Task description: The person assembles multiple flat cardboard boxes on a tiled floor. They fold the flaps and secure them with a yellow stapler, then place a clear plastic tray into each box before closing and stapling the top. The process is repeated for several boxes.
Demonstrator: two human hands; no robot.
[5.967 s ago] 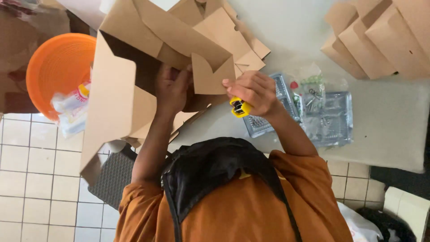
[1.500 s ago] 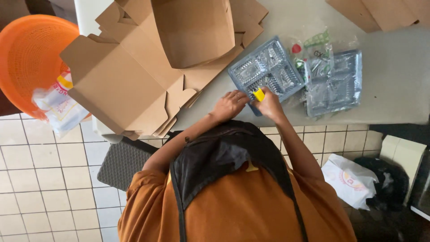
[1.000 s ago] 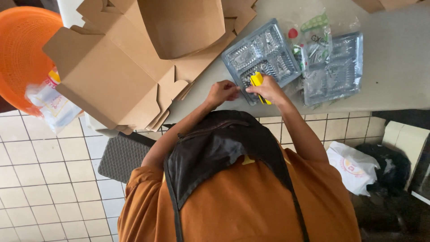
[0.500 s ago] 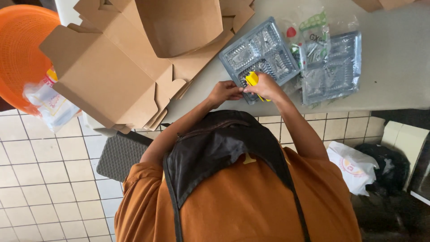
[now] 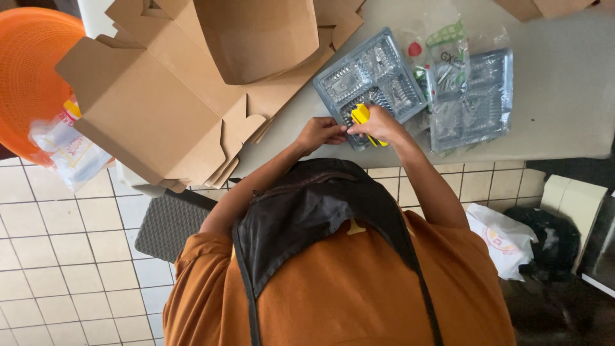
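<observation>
Both hands meeting at the near edge of the grey table (image 5: 564, 96), over a clear compartmented plastic tray (image 5: 370, 80). Right hand (image 5: 379, 124) closed around a small yellow plastic piece (image 5: 361, 115), fingers pinching it just above the tray's front compartment. Left hand (image 5: 322, 132) alongside, fingertips pressed together against the same piece or the tray edge; cannot tell which. Piece not yet seated, by the look of it, so the fitting judged mid-way rather than done. Tray compartments holding small glinting parts, too small to tell apart.

A second clear plastic tray (image 5: 474, 96) just to the right, partly under a crumpled transparent bag with green and red print (image 5: 442, 54), untouched by either hand. Likely still waiting its turn.

Left of the trays, a large brown cardboard box lying open with flaps spread (image 5: 256, 38), resting on a stack of flat unfolded cardboard blanks (image 5: 147, 122) overhanging the table edge. Only that one box formed, the stack apparently still to go. Nothing visibly packed inside the open box.

Beyond, an orange round plastic basket (image 5: 32, 70) at far left, well apart from the hands.
</observation>
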